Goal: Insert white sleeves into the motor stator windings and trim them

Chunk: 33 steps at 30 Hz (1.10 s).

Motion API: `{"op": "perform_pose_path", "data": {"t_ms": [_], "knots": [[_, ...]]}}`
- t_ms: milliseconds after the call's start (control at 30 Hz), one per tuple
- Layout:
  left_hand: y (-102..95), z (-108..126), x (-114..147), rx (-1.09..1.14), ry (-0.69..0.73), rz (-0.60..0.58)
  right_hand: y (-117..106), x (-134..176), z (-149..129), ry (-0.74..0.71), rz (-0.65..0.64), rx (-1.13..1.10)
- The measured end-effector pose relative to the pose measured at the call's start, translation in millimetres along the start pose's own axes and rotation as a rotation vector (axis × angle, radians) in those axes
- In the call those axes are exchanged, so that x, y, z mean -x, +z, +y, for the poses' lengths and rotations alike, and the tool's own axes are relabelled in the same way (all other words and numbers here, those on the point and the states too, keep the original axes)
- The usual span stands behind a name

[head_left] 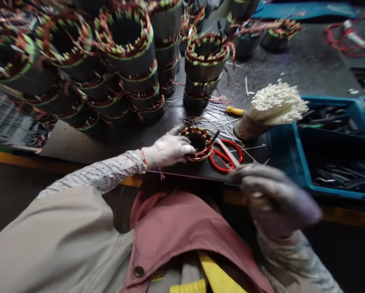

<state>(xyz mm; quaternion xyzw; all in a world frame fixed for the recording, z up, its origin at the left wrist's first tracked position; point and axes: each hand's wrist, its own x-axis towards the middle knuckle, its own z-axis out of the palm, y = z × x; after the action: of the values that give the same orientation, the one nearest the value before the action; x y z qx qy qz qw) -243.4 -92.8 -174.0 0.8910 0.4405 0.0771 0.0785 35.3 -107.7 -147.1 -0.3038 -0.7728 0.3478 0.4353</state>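
A small motor stator [207, 151] with red windings and yellow-green slot liners sits near the table's front edge. My left hand [172, 148], in a whitish glove, grips its left side, fingers at the rim and over the opening. Just right of the stator lie red-handled scissors [241, 151], and a dark stick-like piece rises by the rim. My right hand [268, 191], in a grey-stained glove, is blurred in front of the scissors. Its fingers are curled together, and what they hold, if anything, cannot be made out.
Stacked stators [130, 53] fill the left and back. Thin white ties [211, 116] lie scattered behind the small stator, beside a yellow-handled tool [235, 110]. A tied bundle of white strands [277, 103] leans near blue bins [303, 158] holding dark pieces. Red cable [330, 38] lies far right.
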Motion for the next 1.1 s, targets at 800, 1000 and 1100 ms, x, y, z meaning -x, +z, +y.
{"op": "perform_pose_path", "data": {"t_ms": [800, 1000, 1100], "knots": [[8.3, 20, -19, -0.030, -0.146, 0.063, 69, 93, 5, 0.209, 0.184, -0.288], [7.2, 20, -18, 0.016, -0.165, 0.070, 86, 67, 22, 0.232, 0.237, -0.196], [13.2, 26, -12, 0.138, -0.251, 0.165, 101, 41, 43, 0.200, 0.331, -0.148]]}}
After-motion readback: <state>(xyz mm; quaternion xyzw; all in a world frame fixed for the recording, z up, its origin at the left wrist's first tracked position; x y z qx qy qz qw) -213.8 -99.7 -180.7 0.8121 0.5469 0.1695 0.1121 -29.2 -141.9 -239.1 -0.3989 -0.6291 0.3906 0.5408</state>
